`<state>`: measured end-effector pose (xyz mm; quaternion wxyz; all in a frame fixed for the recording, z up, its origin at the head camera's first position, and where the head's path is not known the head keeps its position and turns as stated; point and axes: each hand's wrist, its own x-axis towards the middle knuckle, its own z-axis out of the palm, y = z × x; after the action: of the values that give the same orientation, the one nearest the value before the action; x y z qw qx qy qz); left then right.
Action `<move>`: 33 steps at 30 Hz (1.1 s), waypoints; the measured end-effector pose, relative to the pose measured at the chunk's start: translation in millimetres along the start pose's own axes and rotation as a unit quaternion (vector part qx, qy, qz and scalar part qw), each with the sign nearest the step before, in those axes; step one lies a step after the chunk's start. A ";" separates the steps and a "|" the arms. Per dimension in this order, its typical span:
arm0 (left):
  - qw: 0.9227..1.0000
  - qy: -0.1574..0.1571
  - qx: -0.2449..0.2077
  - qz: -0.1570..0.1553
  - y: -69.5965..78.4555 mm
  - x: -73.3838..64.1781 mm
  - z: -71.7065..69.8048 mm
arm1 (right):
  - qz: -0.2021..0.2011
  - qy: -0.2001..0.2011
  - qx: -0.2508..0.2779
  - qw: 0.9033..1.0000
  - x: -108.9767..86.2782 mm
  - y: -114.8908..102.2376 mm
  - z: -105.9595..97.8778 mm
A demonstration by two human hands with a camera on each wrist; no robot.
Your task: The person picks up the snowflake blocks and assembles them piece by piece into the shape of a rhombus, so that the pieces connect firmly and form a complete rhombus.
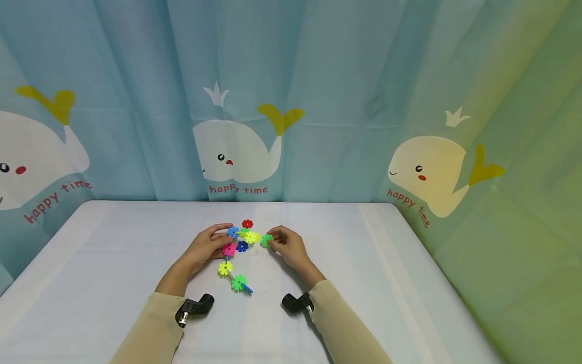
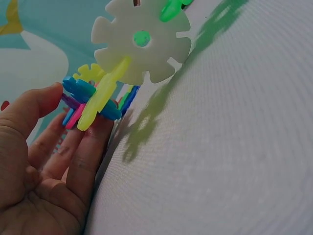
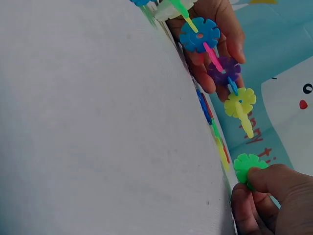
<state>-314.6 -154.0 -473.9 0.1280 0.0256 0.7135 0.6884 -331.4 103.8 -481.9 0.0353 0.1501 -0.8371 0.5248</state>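
Note:
A chain of slotted plastic snowflake discs, with a pink disc [image 1: 229,249], a yellow disc [image 1: 225,268] and a green one [image 1: 238,283] among them, runs toward the near side. My left hand [image 1: 200,250] grips this chain near its far end, thumb against the discs. In the left wrist view a white disc [image 2: 112,44] hangs in the chain close to the camera. My right hand [image 1: 291,247] pinches a single green disc [image 3: 244,164] between thumb and fingers. That disc is apart from the yellow disc [image 3: 247,128] at the chain's end.
Loose discs lie flat on the white table [image 1: 354,283] between the hands, among them a red disc [image 1: 247,223] and a dark blue disc [image 1: 242,246]. A curtain with whale prints [image 1: 236,151] stands behind the table. Each wrist wears a black camera mount [image 1: 200,306].

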 end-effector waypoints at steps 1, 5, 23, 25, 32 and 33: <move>1.000 0.000 0.000 0.000 -0.2 0.0 -0.1 | 0.002 0.000 0.004 1.000 -1.0 -0.1 0.1; 1.000 0.006 0.005 -0.003 -0.6 0.9 0.2 | -0.002 0.004 0.015 1.000 -3.3 -0.9 0.5; 1.000 0.009 -0.013 -0.013 -1.1 2.3 2.9 | -0.016 0.009 0.031 0.999 -10.6 -18.2 -1.6; 1.000 0.011 -0.013 -0.012 -1.0 2.4 4.0 | -0.018 0.005 0.030 0.999 -14.2 -29.1 -4.3; 1.000 0.017 -0.003 -0.015 -1.6 3.8 8.3 | -0.038 0.004 0.040 0.998 -20.0 -42.1 -8.1; 1.000 0.018 -0.001 -0.015 -1.6 3.9 8.8 | -0.036 0.002 0.040 0.999 -19.9 -42.1 -8.4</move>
<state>-316.2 -144.7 -476.2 0.1256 0.0018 0.7153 0.6874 -301.1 98.5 -446.0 0.0499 0.1805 -0.8093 0.5567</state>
